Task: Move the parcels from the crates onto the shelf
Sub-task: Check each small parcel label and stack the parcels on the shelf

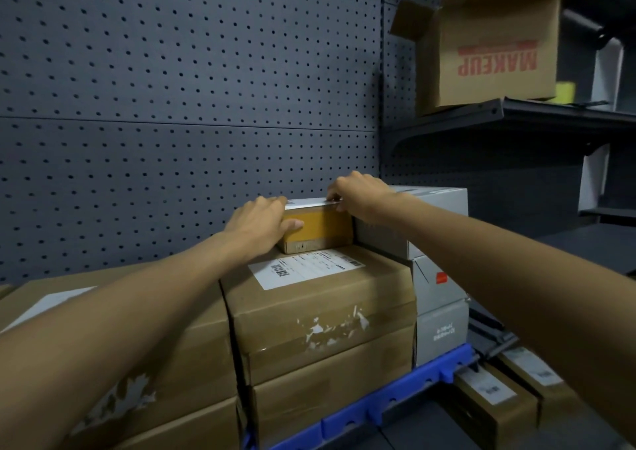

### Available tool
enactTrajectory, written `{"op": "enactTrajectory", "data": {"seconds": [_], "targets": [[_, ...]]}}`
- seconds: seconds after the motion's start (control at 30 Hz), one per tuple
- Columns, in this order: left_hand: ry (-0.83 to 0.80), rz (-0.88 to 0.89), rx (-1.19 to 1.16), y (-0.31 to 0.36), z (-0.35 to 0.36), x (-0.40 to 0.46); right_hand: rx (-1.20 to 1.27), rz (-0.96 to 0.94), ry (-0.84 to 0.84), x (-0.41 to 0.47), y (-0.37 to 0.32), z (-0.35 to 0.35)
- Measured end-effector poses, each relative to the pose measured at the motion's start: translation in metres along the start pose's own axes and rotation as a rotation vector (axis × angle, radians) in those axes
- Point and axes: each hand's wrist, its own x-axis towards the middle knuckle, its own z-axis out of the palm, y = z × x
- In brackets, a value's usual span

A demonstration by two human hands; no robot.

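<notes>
A small brown parcel (pixel 323 231) with yellow tape and a white label on top sits on a larger labelled cardboard parcel (pixel 320 298). My left hand (pixel 261 225) grips its left end, thumb on the front face. My right hand (pixel 358 191) holds its top right corner, fingers curled over the label edge. The small parcel rests against a stack of grey boxes (pixel 437 277) on its right. Another big brown parcel (pixel 165 346) lies to the left under my left forearm. The stack stands on the shelf against the pegboard back wall (pixel 172 88).
A blue crate rim (pixel 395 394) runs along the front of the stack. Flat brown parcels (pixel 495 401) with labels lie at lower right. An open cardboard box (pixel 488 46) marked MAKEUP sits upside-down-printed on an upper shelf (pixel 550 112) at right.
</notes>
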Motion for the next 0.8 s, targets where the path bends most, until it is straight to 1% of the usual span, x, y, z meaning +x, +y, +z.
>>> {"op": "enactTrajectory", "data": {"seconds": [0.1, 0.27, 0.33, 0.5, 0.63, 0.8], "targets": [[-0.018, 0.015, 0.000, -0.002, -0.002, 0.001, -0.018, 0.002, -0.025, -0.001, -0.001, -0.002], [-0.126, 0.055, -0.006, -0.005, -0.011, 0.001, -0.029, -0.016, -0.066, -0.007, -0.007, -0.006], [-0.139, 0.073, -0.001, -0.005, -0.014, 0.000, -0.037, -0.025, -0.063, -0.011, -0.008, -0.009], [-0.110, 0.083, 0.040, -0.003, -0.027, -0.005, -0.036, -0.042, -0.059, -0.028, -0.012, -0.019], [-0.035, 0.125, 0.056, 0.009, -0.041, -0.012, -0.041, -0.047, -0.028, -0.046, -0.013, -0.033], [0.045, 0.177, 0.040, 0.037, -0.066, -0.018, -0.071, -0.001, 0.024, -0.075, 0.000, -0.065]]}}
